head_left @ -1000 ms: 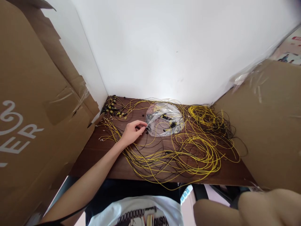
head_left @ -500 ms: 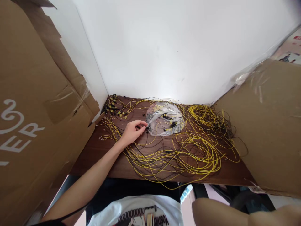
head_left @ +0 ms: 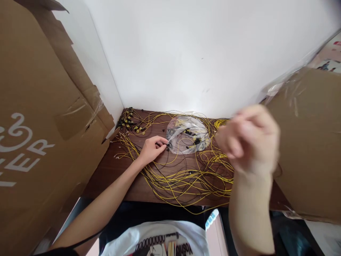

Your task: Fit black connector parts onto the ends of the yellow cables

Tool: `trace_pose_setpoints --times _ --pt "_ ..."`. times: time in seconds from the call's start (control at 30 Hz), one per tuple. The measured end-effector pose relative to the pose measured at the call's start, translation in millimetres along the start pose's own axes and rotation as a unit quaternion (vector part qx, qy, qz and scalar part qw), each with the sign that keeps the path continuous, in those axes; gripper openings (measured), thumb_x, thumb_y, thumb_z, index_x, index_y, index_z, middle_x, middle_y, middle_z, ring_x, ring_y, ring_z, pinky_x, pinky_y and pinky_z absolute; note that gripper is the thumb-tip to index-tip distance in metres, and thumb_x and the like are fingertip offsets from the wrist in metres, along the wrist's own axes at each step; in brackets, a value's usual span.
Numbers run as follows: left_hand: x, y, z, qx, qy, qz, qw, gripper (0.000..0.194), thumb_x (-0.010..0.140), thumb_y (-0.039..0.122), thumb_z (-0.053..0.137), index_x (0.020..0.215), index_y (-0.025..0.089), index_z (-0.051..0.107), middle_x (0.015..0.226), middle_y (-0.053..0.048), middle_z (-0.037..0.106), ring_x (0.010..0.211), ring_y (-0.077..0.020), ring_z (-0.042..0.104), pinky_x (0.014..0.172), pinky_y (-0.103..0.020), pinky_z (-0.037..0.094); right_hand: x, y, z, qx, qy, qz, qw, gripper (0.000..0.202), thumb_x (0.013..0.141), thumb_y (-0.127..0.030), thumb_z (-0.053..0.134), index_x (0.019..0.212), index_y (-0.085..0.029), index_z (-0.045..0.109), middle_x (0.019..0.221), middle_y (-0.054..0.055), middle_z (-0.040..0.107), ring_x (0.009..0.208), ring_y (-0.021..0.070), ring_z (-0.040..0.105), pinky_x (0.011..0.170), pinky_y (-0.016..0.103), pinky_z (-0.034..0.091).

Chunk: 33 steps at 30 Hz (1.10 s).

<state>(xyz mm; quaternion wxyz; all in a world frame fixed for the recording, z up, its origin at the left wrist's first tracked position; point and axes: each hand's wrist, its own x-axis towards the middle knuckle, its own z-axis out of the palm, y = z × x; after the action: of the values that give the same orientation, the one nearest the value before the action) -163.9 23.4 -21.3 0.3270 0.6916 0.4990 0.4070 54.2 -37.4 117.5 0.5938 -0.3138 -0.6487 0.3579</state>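
Note:
My left hand (head_left: 156, 147) rests over the brown table (head_left: 106, 177), its thumb and fingers pinched at the left edge of a clear plastic bag (head_left: 177, 145). Something small and dark is at its fingertips, too small to make out. The bag holds black and yellow pieces. My right hand (head_left: 247, 138) is raised above the right side of the table, fingers curled and blurred by motion; whether it holds anything is unclear. Yellow and black wires (head_left: 170, 181) lie in long loops in front of the bag.
Black and yellow connectors (head_left: 129, 121) are heaped at the back left corner. A coil of yellow wire (head_left: 220, 123) is partly behind my right hand. Cardboard stands on the left (head_left: 39, 89) and right (head_left: 306, 142), with a white wall (head_left: 173, 53) behind.
My right hand has come up from the bottom right corner to above the right side of the table, covering part of the wires. My left hand has barely moved.

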Motion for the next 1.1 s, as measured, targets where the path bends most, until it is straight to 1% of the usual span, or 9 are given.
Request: trace_pose_setpoints --times 0.07,0.13,0.2,0.27,0.4,0.5,0.6,0.83,1.1 --pt "0 0 0.2 0.003 0.005 0.007 1.0 0.019 0.069 0.017 0.06 0.085 0.013 0.07 0.076 -0.004 0.068 0.059 -0.0096 0.057 0.054 -0.019 0.048 10 25 11 -0.07 -0.004 0.012 0.997 0.007 0.086 -0.027 0.055 0.087 -0.022 0.06 0.047 -0.007 0.044 0.04 0.0067 0.04 0.042 0.02 0.032" --pt "1 -1 0.5 0.006 0.008 0.014 1.0 0.019 0.069 0.017 0.061 0.085 0.013 0.07 0.076 -0.005 0.068 0.061 -0.01 0.058 0.055 -0.019 0.048 17 56 22 -0.197 -0.051 0.041 0.978 0.011 0.086 -0.027 0.053 0.088 -0.02 0.061 0.054 -0.004 0.053 0.047 0.0088 0.048 0.048 0.023 0.036" --pt "1 -2 0.7 0.008 0.013 0.023 1.0 0.018 0.07 0.017 0.06 0.084 0.012 0.069 0.078 -0.005 0.068 0.063 -0.0109 0.059 0.055 -0.02 0.049 18 87 30 -0.332 -0.103 0.039 0.937 0.011 0.084 -0.025 0.054 0.086 -0.019 0.063 0.066 0.0 0.061 0.059 0.0119 0.054 0.057 0.025 0.039" --pt "1 -4 1.0 0.012 0.015 0.03 0.999 0.017 0.071 0.017 0.059 0.083 0.012 0.069 0.078 -0.006 0.067 0.066 -0.0118 0.059 0.055 -0.02 0.049 15 112 36 -0.404 -0.156 0.038 0.901 0.012 0.083 -0.022 0.054 0.089 -0.019 0.064 0.077 0.002 0.065 0.067 0.0142 0.056 0.063 0.027 0.04" --pt "1 -6 2.1 0.006 0.011 0.034 0.999 0.016 0.073 0.018 0.057 0.083 0.013 0.068 0.079 -0.006 0.066 0.065 -0.0119 0.06 0.054 -0.02 0.049 4 136 42 -0.448 -0.243 0.014 0.86 0.017 0.081 -0.025 0.059 0.096 -0.019 0.064 0.087 0.004 0.064 0.086 0.0187 0.057 0.072 0.028 0.041" --pt "1 -7 2.8 -0.007 0.006 0.034 0.999 0.016 0.074 0.02 0.057 0.084 0.013 0.068 0.083 -0.006 0.067 0.063 -0.0112 0.059 0.053 -0.02 0.049 -2 143 46 -0.476 -0.254 -0.008 0.842 0.016 0.081 -0.028 0.06 0.095 -0.019 0.064 0.091 0.005 0.061 0.087 0.0197 0.055 0.072 0.028 0.04" --pt "1 -7 3.3 -0.023 0.01 0.03 0.999 0.015 0.074 0.02 0.058 0.084 0.013 0.068 0.081 -0.005 0.067 0.06 -0.0101 0.058 0.053 -0.02 0.049 -4 147 48 -0.478 -0.244 -0.019 0.843 0.013 0.083 -0.028 0.058 0.091 -0.02 0.063 0.089 0.005 0.06 0.085 0.019 0.053 0.074 0.029 0.039" --pt "0 -7 4.4 -0.055 0.014 0.017 0.998 0.017 0.075 0.025 0.06 0.085 0.013 0.068 0.079 -0.004 0.061 0.06 -0.0101 0.057 0.052 -0.02 0.05 -5 149 38 -0.419 -0.191 -0.028 0.887 0.009 0.085 -0.024 0.055 0.083 -0.018 0.061 0.08 0.003 0.058 0.081 0.0168 0.05 0.074 0.027 0.039" --pt "0 -5 2.2 -0.056 0.015 0.005 0.998 0.02 0.074 0.03 0.061 0.082 0.012 0.066 0.076 -0.004 0.063 0.057 -0.0095 0.056 0.052 -0.021 0.05 -9 145 43 -0.388 -0.181 -0.02 0.903 0.009 0.084 -0.023 0.052 0.081 -0.018 0.059 0.079 0.003 0.056 0.079 0.0165 0.051 0.073 0.027 0.039"
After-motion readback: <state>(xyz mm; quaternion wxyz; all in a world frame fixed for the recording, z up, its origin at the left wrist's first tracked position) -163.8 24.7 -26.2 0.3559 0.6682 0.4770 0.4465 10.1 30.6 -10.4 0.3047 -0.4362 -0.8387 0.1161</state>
